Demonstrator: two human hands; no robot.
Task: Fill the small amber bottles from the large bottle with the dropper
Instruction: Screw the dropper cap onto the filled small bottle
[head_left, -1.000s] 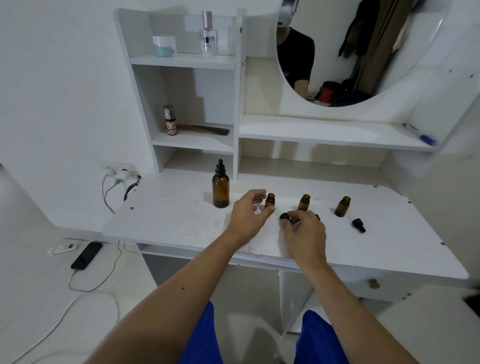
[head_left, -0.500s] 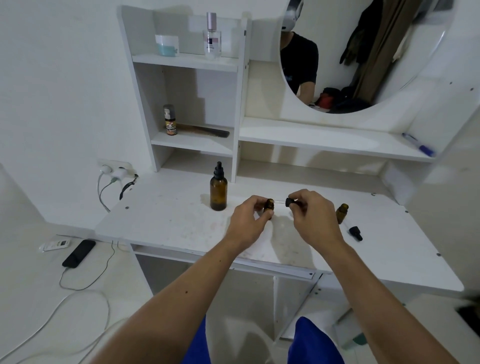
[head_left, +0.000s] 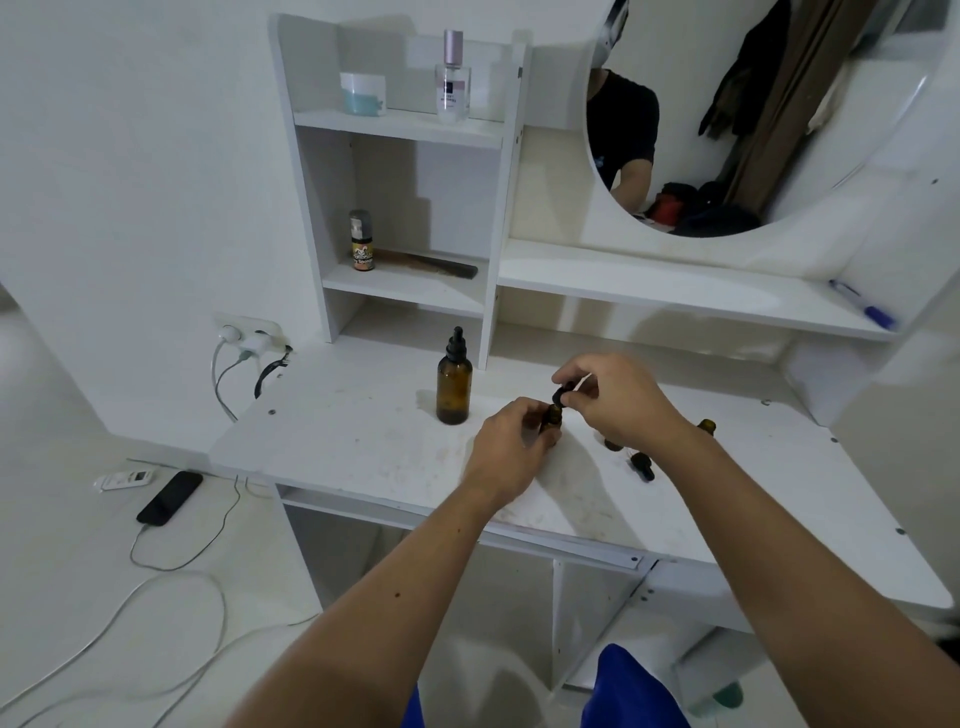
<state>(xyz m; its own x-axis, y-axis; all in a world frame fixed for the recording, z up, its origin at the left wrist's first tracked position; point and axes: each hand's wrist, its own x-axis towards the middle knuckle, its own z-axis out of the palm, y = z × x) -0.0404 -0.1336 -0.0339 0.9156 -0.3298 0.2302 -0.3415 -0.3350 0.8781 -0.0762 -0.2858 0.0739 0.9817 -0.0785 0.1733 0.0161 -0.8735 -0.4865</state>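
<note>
A: Progress?
B: Left hand (head_left: 511, 451) grips one small amber bottle (head_left: 551, 419) on the desk (head_left: 363, 447); right hand (head_left: 613, 402) pinches its dropper cap (head_left: 562, 394) just above. Large bottle (head_left: 454, 385) stands capped
A: Others?
B: Seemingly unfilled

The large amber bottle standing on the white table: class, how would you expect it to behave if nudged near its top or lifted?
The large amber bottle is tall and narrow with a dropper cap, so a nudge high up would probably tip it. It looks like glass, so likely rigid, smooth and breakable. Its fill level cannot be seen, so its weight is uncertain.
</note>
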